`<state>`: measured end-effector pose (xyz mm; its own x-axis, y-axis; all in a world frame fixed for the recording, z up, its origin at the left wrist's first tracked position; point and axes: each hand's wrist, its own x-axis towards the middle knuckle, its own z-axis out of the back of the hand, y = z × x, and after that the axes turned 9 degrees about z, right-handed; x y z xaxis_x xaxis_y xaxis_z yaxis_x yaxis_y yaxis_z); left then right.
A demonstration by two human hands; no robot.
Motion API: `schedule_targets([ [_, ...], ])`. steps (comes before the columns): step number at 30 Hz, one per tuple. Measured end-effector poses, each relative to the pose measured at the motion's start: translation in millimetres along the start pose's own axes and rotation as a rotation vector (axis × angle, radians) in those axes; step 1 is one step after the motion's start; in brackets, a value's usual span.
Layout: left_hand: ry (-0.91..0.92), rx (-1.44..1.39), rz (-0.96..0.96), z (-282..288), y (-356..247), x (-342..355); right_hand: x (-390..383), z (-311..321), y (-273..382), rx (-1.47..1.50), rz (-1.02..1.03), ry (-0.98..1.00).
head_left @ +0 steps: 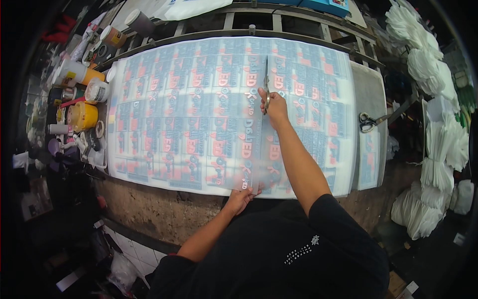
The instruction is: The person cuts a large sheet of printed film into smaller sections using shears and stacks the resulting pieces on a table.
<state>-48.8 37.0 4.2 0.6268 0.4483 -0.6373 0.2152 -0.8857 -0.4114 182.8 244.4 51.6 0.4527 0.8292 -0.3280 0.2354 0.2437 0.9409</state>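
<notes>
- Right hand (276,108): fingers closed around the handles of metal scissors (267,82), over the far half of the tabletop (371,79), right of its middle.
- Blades point at the far edge; can't tell how far apart they stand.
- Left hand (240,201): at the near edge, about mid-length, fingers bent, touching the border of the printed sheets (199,124); can't tell if it pinches the film or only presses.
- Printed sheets: translucent white with blue and red-pink print in repeated blocks, lying flat, covering most of the tabletop from the left edge nearly to the right edge.
- Greyish translucent band runs from the scissors down toward the left hand.
- Right end of tabletop: narrow printed piece (369,162) near the near right corner, apart from the large sheets.
- Second scissors (377,120): dark handles, by the right edge, beyond the narrow piece.
- Left edge, just beside it: yellow tub (83,115), white tub (97,91), assorted jars and small items, crowded.
- Beyond far edge: slatted frame (229,22); blue box (326,6) farther back, toward the right.
- Off the right edge, well apart: white bundles (423,65) in a column.
</notes>
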Motion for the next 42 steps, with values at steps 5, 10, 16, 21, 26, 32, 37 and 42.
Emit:
schedule_targets([
  [5, -0.005, -0.016, -0.008, 1, 0, -1, 7, -3, 10, -0.009, -0.012, 0.005],
  [10, 0.006, -0.017, -0.026, 1, 1, -1, 20, -5, 10, 0.037, 0.010, 0.009],
  [16, 0.010, -0.010, -0.061, 6, 7, 1, 27, -3, 26, 0.064, 0.113, -0.036],
  [21, 0.070, -0.078, 0.017, 17, -6, -16, -48, 20, 34, 0.060, 0.199, -0.023],
  [26, -0.001, -0.201, -0.050, 32, -56, -54, -178, 47, 1, 0.007, 0.112, 0.033],
  [32, -0.218, 0.065, -0.022, 62, -72, -51, -319, 54, -43, -0.052, -0.170, 0.179],
  [37, -0.251, 0.047, -0.049, 45, -64, -47, -399, 49, -87, 0.149, -0.189, 0.219],
  [42, -0.111, -0.238, -0.156, 13, -69, -49, -438, 48, -105, 0.201, -0.220, 0.149],
])
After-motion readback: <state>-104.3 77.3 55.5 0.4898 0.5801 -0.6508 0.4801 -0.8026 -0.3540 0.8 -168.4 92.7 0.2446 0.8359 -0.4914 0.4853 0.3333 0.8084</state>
